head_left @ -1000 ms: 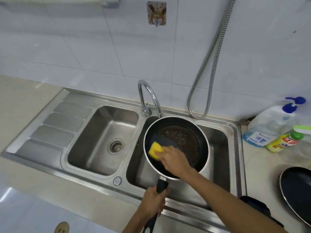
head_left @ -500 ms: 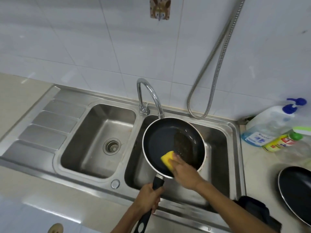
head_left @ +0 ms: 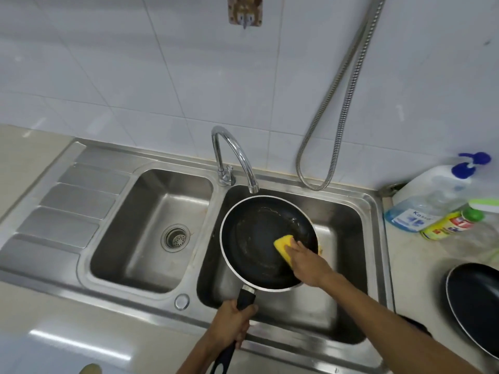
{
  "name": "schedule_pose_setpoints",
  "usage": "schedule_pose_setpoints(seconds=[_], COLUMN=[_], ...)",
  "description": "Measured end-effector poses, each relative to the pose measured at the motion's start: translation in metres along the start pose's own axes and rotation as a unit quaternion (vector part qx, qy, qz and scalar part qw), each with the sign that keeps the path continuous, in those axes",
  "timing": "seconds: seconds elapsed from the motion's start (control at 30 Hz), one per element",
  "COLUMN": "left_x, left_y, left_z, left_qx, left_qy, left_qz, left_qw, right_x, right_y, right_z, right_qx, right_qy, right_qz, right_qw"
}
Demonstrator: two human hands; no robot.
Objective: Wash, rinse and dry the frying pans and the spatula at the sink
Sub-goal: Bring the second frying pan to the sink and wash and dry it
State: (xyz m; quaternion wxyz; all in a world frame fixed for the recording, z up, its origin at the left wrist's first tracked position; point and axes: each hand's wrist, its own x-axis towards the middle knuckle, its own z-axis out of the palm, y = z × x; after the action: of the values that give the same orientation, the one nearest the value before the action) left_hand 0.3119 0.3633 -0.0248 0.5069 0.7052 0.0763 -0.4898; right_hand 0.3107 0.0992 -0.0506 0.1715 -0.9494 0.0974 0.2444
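Note:
A black frying pan (head_left: 256, 238) with a pale rim hangs over the right basin of the steel sink (head_left: 348, 211), just under the tap. My left hand (head_left: 229, 323) grips its dark handle near the front edge. My right hand (head_left: 306, 261) holds a yellow sponge (head_left: 285, 245) against the pan's inner surface, on its right side. Greasy streaks show on the pan's bottom. A second black frying pan (head_left: 475, 300) lies on the counter at the far right, partly cut off. No spatula is in view.
A curved tap (head_left: 235, 155) stands between the two basins. The left basin (head_left: 151, 228) has a drain strainer. A metal hose (head_left: 343, 103) hangs on the tiled wall. A pump bottle (head_left: 432, 195) and a yellow bottle (head_left: 448, 225) lie at the right.
My right hand has carried the sponge from the pan's left side down along the near edge and over to its right side. The left hand keeps its grip on the handle.

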Motion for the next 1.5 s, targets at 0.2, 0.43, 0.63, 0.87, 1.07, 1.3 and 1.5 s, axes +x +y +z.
schedule_pose_setpoints(seconds=[0.2, 0.43, 0.63, 0.87, 1.07, 1.3, 1.5], left_x=[-0.002, -0.011, -0.005, -0.011, -0.02, -0.014, -0.007], left_y=[0.004, -0.009, -0.009, -0.004, 0.004, 0.015, 0.014], left_z=[0.006, 0.008, 0.003, 0.014, 0.017, 0.018, 0.016], left_qx=[0.022, -0.016, -0.011, 0.031, 0.063, 0.046, 0.045], left_qy=[-0.01, -0.007, 0.017, -0.002, 0.004, 0.027, 0.016], left_qz=[0.009, 0.021, 0.025, 0.009, 0.041, 0.053, 0.044], left_qw=[1.0, 1.0, 0.999, 0.999, 0.997, 0.997, 0.998], right_x=[0.024, 0.072, 0.006, 0.036, 0.074, 0.052, -0.001], right_y=[-0.089, -0.039, -0.011, -0.108, -0.075, 0.003, 0.004], right_z=[0.018, -0.036, 0.009, 0.01, -0.031, -0.042, 0.002], right_qx=[0.036, -0.044, -0.007, 0.068, 0.011, -0.148, -0.165], right_qy=[-0.034, 0.014, -0.035, -0.021, 0.163, 0.202, 0.132], right_qz=[-0.139, -0.001, -0.028, -0.098, 0.033, 0.093, 0.124], right_qw=[0.989, 0.999, 0.999, 0.993, 0.986, 0.964, 0.97])
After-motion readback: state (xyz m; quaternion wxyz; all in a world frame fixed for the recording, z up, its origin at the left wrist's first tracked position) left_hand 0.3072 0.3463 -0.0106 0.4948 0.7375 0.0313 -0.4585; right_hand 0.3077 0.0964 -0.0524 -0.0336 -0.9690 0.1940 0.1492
